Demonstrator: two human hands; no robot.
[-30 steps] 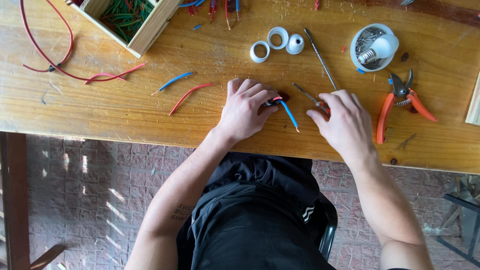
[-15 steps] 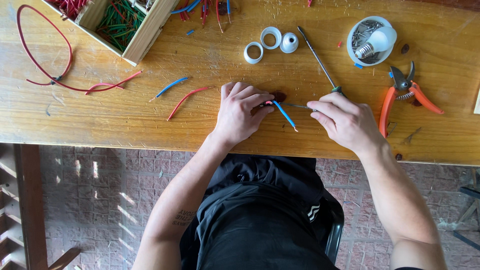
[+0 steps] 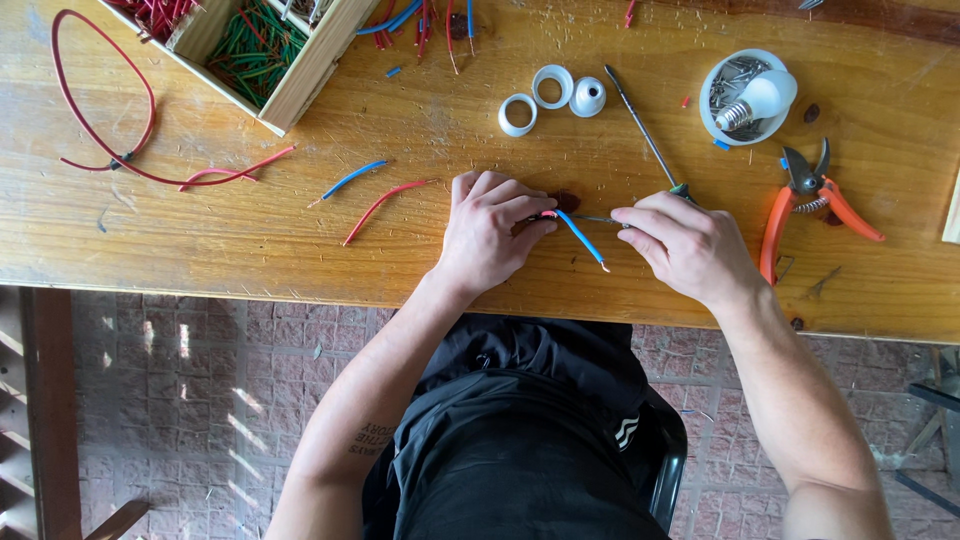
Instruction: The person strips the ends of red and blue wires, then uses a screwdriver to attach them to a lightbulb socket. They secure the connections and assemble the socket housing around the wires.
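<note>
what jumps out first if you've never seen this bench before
The two hands meet mid-table: the left hand pins a small dark part with a blue wire sticking out, and the right hand works a thin tool at it. The orange-handled pruning shears lie just right of the right hand. At the far left edge, a long red wire loops beside a wooden box of cut wires.
</note>
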